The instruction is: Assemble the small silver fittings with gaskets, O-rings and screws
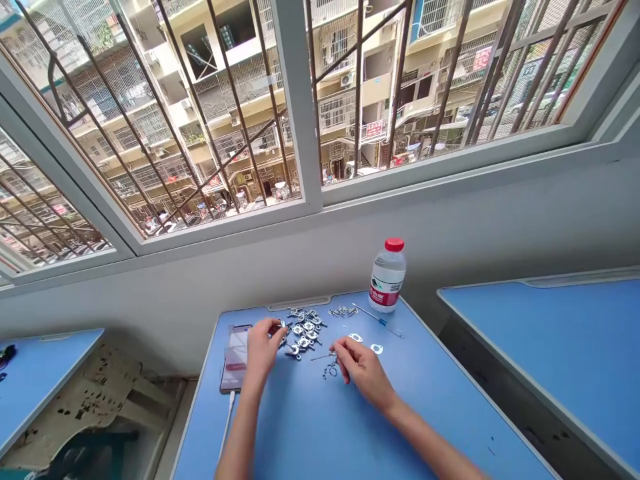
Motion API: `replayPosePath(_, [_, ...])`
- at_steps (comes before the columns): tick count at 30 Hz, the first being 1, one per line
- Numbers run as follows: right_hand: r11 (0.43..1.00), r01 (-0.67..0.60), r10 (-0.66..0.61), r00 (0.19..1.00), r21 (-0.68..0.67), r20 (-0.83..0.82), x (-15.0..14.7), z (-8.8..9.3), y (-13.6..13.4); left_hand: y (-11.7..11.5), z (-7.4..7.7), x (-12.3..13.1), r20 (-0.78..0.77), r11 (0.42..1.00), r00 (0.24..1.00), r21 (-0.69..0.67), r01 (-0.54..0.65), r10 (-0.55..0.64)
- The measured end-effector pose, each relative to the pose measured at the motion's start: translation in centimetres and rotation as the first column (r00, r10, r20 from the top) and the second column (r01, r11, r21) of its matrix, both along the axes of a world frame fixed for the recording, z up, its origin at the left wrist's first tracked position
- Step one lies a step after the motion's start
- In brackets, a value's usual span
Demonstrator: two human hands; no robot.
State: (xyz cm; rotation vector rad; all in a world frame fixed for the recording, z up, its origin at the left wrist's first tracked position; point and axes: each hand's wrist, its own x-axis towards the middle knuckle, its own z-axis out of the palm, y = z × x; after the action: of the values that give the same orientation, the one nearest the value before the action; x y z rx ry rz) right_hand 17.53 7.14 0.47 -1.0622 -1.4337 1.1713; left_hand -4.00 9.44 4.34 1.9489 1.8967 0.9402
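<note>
**Over a blue desk (300, 427): tiny metal bits getting fiddled with**

Up close, a metal fitting (281, 327) is pinched narrowly by the left hand (260, 350). Small wire rings (330, 368) are touched by the right hand (363, 373), though any grip can't be told. Loose fittings (305, 330) are heaped just beyond, with a phone (235, 357) left, and a screwdriver (376, 318) and water bottle (389, 275) farther back.
</note>
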Motion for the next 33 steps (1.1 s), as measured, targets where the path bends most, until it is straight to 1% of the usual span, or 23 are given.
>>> replayPosePath(3, [0.999, 0.011, -0.012, 1.0, 0.046, 0.028, 0.3, 0.1, -0.2, 2.6, 0.4, 1.6, -0.044, 0.999, 0.998, -0.025, 0.042, -0.043])
replayPosePath(5, [0.997, 0.028, -0.031, 0.999, 0.074, 0.042, 0.5, 0.2, -0.1, 3.6, 0.4, 2.6, -0.087, 0.996, 0.994, -0.05, 0.069, -0.073])
replayPosePath(7, [0.994, 0.057, -0.062, 0.997, 0.093, 0.044, 0.8, 0.3, 0.0, 4.2, 0.1, 3.2, -0.126, 0.994, 0.988, -0.073, 0.079, -0.088])
replayPosePath(10, [0.99, 0.092, -0.097, 0.994, 0.111, 0.042, 1.0, 0.3, 0.2, 4.7, -0.6, 3.6, -0.168, 0.992, 0.982, -0.102, 0.072, -0.089])
replayPosePath(14, [0.988, 0.084, -0.092, 0.994, 0.133, 0.059, 1.1, 0.2, 0.2, 5.1, -1.6, 3.8, -0.202, 0.989, 0.975, -0.132, 0.07, -0.096])
replayPosePath(17, [0.987, 0.067, -0.078, 0.994, 0.149, 0.072, 1.0, -0.1, 0.2, 5.2, -2.1, 3.7, -0.212, 0.987, 0.972, -0.141, 0.076, -0.105])
replayPosePath(19, [0.985, 0.068, -0.08, 0.994, 0.158, 0.071, 1.0, -0.4, 0.3, 5.2, -2.0, 3.3, -0.21, 0.987, 0.972, -0.139, 0.074, -0.102])
replayPosePath(23, [0.981, 0.083, -0.095, 0.993, 0.173, 0.066, 1.1, -0.8, 0.5, 4.9, -1.1, 1.1, -0.22, 0.991, 0.974, -0.132, 0.03, -0.059])
replayPosePath(27, [0.978, 0.07, -0.092, 0.99, 0.194, 0.105, 1.1, -0.5, 0.4, 4.1, -0.7, -0.8, -0.275, 0.99, 0.961, -0.143, -0.006, -0.034])
replayPosePath(29, [0.973, 0.064, -0.095, 0.987, 0.221, 0.134, 1.1, -0.3, 0.3, 3.6, -1.0, -0.9, -0.312, 0.988, 0.949, -0.152, 0.005, -0.053])
replayPosePath(33, [0.961, 0.05, -0.103, 0.978, 0.273, 0.184, 1.0, -0.1, 0.2, 2.7, -1.9, -0.1, -0.37, 0.986, 0.924, -0.162, 0.033, -0.092])
